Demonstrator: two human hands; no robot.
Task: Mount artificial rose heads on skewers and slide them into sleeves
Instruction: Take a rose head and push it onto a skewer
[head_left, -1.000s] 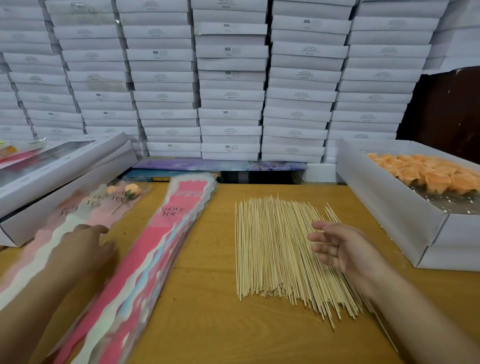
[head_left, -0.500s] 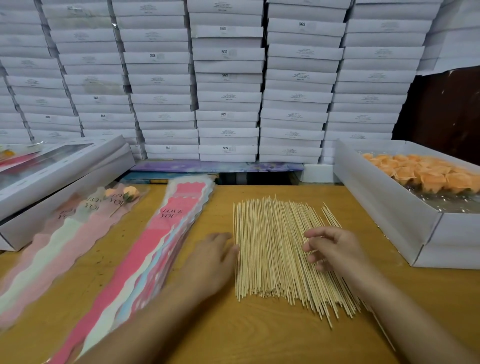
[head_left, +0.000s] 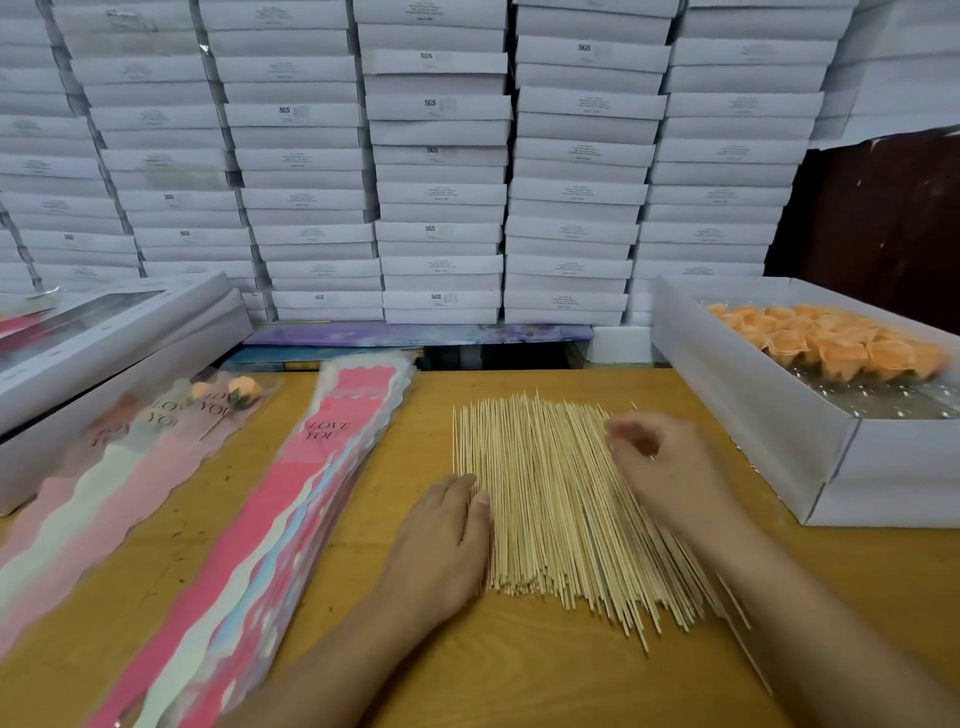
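Left hand (head_left: 447, 540) lies flat and released against the skewers (head_left: 550, 499) at centre frame, likely steadying them, while the right hand (head_left: 660, 467) curls over them, grasp unclear.

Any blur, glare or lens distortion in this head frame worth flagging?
Head view: the right hand has motion-smeared fingertips over the pale wooden skewer pile; the stacked white cardboard boxes bow outward from wide-angle distortion; the clear tray under the orange rose heads shows glare spots; lighting is even.
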